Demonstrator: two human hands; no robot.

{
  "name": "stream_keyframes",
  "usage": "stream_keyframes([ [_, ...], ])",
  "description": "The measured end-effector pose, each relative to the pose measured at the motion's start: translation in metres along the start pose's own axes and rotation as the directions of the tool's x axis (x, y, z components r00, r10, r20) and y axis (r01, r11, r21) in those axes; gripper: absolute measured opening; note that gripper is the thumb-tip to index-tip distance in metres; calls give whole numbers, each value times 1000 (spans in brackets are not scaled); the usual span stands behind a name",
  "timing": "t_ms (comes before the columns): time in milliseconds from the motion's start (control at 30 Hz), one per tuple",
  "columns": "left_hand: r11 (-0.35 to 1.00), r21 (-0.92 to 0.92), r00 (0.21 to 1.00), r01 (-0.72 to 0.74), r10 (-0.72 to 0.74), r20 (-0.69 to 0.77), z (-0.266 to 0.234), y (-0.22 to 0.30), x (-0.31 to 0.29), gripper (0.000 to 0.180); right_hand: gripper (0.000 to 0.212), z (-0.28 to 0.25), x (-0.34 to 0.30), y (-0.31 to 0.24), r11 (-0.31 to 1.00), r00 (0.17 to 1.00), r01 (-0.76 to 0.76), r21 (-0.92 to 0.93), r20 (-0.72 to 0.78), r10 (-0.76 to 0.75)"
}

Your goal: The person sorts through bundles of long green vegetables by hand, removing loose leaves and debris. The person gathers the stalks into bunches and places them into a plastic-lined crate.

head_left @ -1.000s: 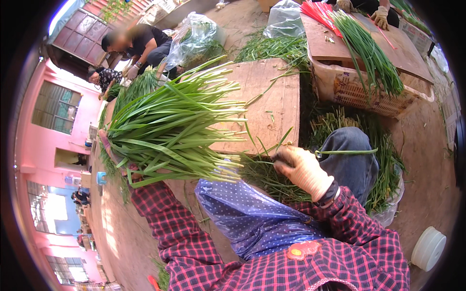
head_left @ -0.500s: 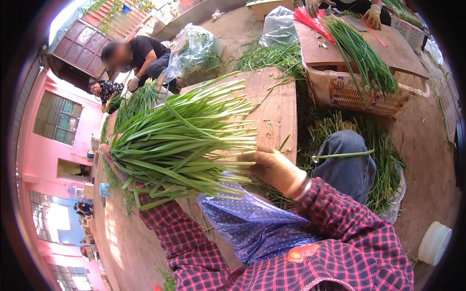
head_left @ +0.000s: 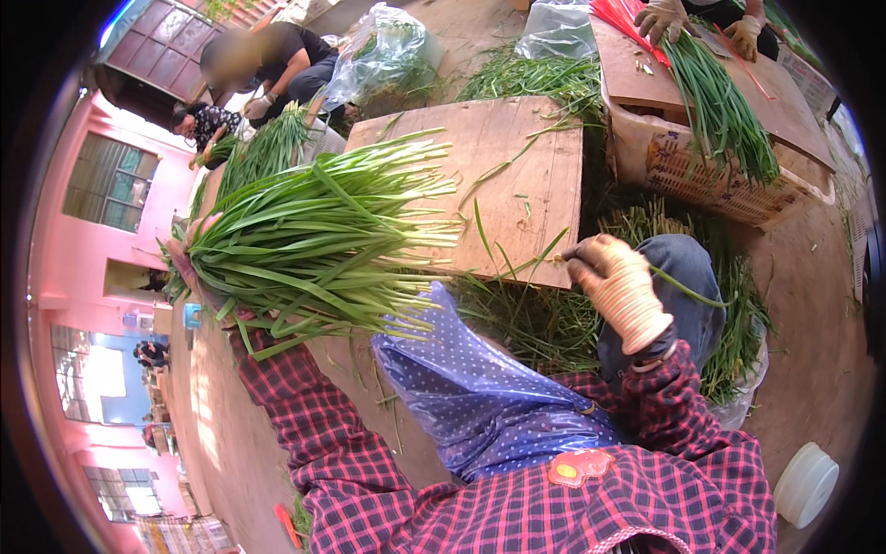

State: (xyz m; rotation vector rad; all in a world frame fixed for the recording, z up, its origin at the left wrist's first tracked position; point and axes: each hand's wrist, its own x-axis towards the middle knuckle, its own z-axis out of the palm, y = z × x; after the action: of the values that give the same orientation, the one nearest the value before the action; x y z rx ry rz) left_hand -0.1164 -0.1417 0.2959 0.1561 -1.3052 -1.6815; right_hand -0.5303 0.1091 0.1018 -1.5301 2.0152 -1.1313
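A large bundle of green garlic chives (head_left: 318,235) rests in my left hand (head_left: 196,263), which wraps round the leafy end from below. The pale cut ends fan out to the right over a wooden board (head_left: 498,157). My right hand (head_left: 614,288), in a cream glove, is apart from the bundle, beside the board's near right corner. Its fingertips are pinched together at a few thin loose chive leaves (head_left: 552,249). A single chive stalk (head_left: 688,288) lies across my jeans-clad knee (head_left: 683,254), just right of that hand.
More chives (head_left: 655,222) lie beneath and around my knee. Across from me, a co-worker's gloved hands (head_left: 663,20) handle chives and red ties on a board over a plastic crate (head_left: 720,175). Other people work at the far left. A white tub (head_left: 806,485) stands at lower right.
My right hand has moved right, away from the bundle's cut ends to the board's corner. The bundle in my left hand has shifted slightly left. The co-worker's hand now reaches onto their chives.
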Motion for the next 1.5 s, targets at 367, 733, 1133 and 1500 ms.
stream_keyframes([
  [367, 988, 66, 975, -143, 152, -165, 43, -47, 6, 50, 19, -3, 56, -120, 904, 906, 418, 85, -111, -408],
  [733, 965, -262, 996, -5, -17, -82, 45, -72, 5, 53, 28, -2, 15, -85, -125, 886, -447, 886, 420, -195],
  [1133, 942, -335, 997, -21, 45, 64, 39, -67, 4, 50, 41, -10, -26, -20, 957, 889, 150, -247, 457, -21],
  [1500, 965, -168, 948, -201, 235, 216, 124, -64, 19, 45, 49, -16, 62, -73, 841, 925, 317, 438, 54, -377],
])
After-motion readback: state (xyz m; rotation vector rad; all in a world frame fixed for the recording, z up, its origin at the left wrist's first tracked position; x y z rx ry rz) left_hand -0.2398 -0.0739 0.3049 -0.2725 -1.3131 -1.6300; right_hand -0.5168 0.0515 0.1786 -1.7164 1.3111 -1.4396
